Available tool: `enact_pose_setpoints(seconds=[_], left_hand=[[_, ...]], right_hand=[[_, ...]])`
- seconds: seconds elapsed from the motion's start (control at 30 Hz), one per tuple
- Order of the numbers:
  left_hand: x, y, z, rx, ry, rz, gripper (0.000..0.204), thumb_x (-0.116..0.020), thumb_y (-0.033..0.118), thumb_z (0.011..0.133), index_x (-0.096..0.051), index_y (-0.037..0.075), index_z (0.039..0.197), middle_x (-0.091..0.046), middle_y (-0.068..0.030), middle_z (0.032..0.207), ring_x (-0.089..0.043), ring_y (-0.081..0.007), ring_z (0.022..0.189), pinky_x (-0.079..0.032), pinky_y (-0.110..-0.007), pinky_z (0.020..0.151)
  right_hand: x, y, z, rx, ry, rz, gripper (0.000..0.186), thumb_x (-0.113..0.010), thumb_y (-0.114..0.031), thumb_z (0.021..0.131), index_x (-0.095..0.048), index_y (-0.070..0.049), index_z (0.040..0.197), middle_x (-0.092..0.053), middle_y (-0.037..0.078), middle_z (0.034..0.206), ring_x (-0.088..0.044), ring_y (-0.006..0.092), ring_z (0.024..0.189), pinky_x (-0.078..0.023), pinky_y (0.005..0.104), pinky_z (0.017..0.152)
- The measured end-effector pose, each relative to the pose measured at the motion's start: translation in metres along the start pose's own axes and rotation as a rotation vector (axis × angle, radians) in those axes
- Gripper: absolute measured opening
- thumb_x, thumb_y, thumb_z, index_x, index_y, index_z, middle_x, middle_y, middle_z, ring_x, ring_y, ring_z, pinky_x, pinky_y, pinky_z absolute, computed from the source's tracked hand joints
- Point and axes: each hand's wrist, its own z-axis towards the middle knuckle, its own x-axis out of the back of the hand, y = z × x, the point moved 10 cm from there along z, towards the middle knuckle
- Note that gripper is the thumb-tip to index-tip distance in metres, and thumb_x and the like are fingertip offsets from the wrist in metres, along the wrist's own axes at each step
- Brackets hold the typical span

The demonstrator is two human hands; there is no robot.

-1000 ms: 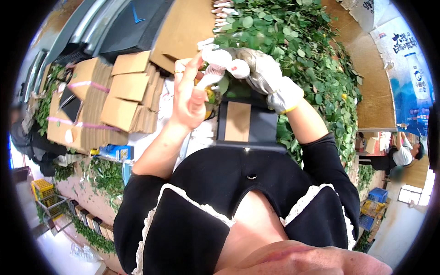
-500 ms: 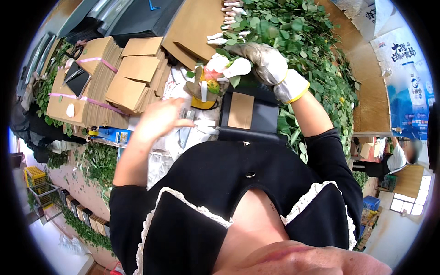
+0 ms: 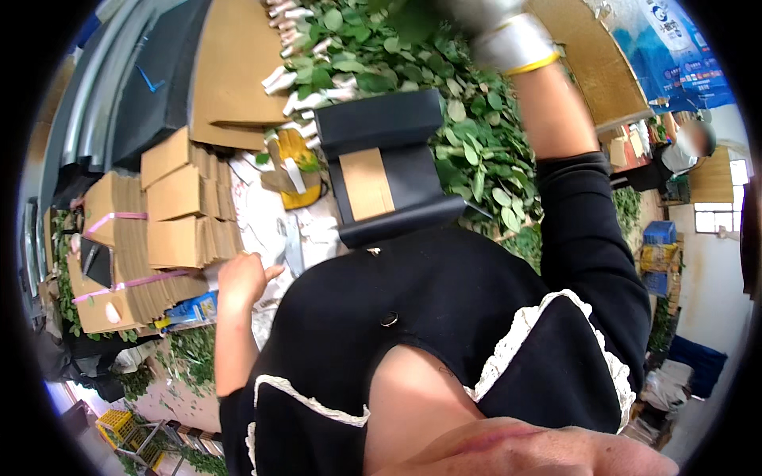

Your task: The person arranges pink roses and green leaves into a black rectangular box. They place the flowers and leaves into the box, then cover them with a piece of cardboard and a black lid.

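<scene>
My right hand (image 3: pixel 494 17), in a grey-white glove with a yellow-edged cuff, reaches far over the leafy stems (image 3: pixel 476 151) at the top edge. It is smeared and partly cut off; a dark green blur lies beside it, and I cannot make out what it holds. My bare left hand (image 3: pixel 242 282) rests low beside the cardboard stack (image 3: pixel 178 238), thumb apart, with nothing visible in it. Between them stands an open black box (image 3: pixel 421 178) with a brown card insert (image 3: pixel 367 184). White-wrapped flower heads (image 3: pixel 279 80) line the left side of the greenery.
A yellow and grey work glove (image 3: pixel 295 170) lies left of the box. Pink-banded cardboard (image 3: pixel 119 246) carries a dark notebook-like item (image 3: pixel 96 262). Black sheets (image 3: pixel 163 87) lie at the far left. Another person (image 3: pixel 675 159) stands off to the right.
My right hand has moved up and right, away from the box; the white and pink roses beside it are gone from there. My left hand has drawn back toward me. The view has shifted.
</scene>
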Motion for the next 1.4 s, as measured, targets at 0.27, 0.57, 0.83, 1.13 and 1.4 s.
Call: enact_pose_setpoints(seconds=[0.27,0.57,0.83,1.13,1.4], left_hand=[[0.047,0.173,0.102,-0.825,0.109,-0.947,0.019,-0.065,0.016,0.086,-0.072,0.002,0.097,-0.071,-0.0145,0.097,-0.065,-0.0326,0.091,-0.051,-0.039,0.083],[-0.001,0.171,0.113,-0.815,0.285,-0.774,0.038,-0.056,-0.001,0.078,-0.065,0.007,0.114,-0.065,-0.0162,0.111,-0.057,-0.0326,0.109,-0.044,-0.039,0.099],[-0.022,0.166,0.132,-1.058,0.216,-0.976,0.034,-0.058,0.000,0.079,-0.062,0.006,0.112,-0.064,-0.0112,0.111,-0.060,-0.0288,0.108,-0.046,-0.036,0.096],[-0.010,0.183,0.121,-0.789,0.056,-0.830,0.042,-0.080,0.027,0.074,-0.070,0.014,0.112,-0.065,-0.0090,0.108,-0.056,-0.0288,0.112,-0.044,-0.039,0.096],[-0.005,0.169,0.104,-0.939,0.350,-0.863,0.033,-0.077,0.023,0.075,-0.073,0.019,0.108,-0.065,-0.0046,0.101,-0.058,-0.0251,0.103,-0.043,-0.038,0.093]], right_hand=[[0.157,0.069,-0.190,-0.450,0.409,-0.854,0.034,-0.054,-0.017,0.090,-0.058,-0.012,0.123,-0.060,0.009,0.119,-0.065,0.0217,0.087,-0.055,0.0345,0.071],[-0.096,-0.061,-0.175,-0.026,-0.125,-0.427,0.030,-0.066,-0.024,0.084,-0.064,-0.024,0.114,-0.062,0.010,0.115,-0.066,0.0282,0.090,-0.056,0.0400,0.074],[-0.230,0.033,-0.190,-0.314,-0.890,0.126,0.030,-0.061,-0.028,0.086,-0.064,-0.004,0.104,-0.068,0.019,0.095,-0.065,0.0344,0.089,-0.050,0.0418,0.076],[-0.228,0.010,-0.156,-0.057,-0.709,-0.373,0.043,-0.070,-0.025,0.077,-0.060,-0.008,0.114,-0.062,0.017,0.111,-0.066,0.0358,0.086,-0.055,0.0428,0.072],[-0.220,0.034,-0.156,-0.095,-0.742,-0.410,0.025,-0.064,-0.024,0.085,-0.060,-0.008,0.104,-0.065,0.018,0.079,-0.066,0.0343,0.074,-0.053,0.0433,0.062]])
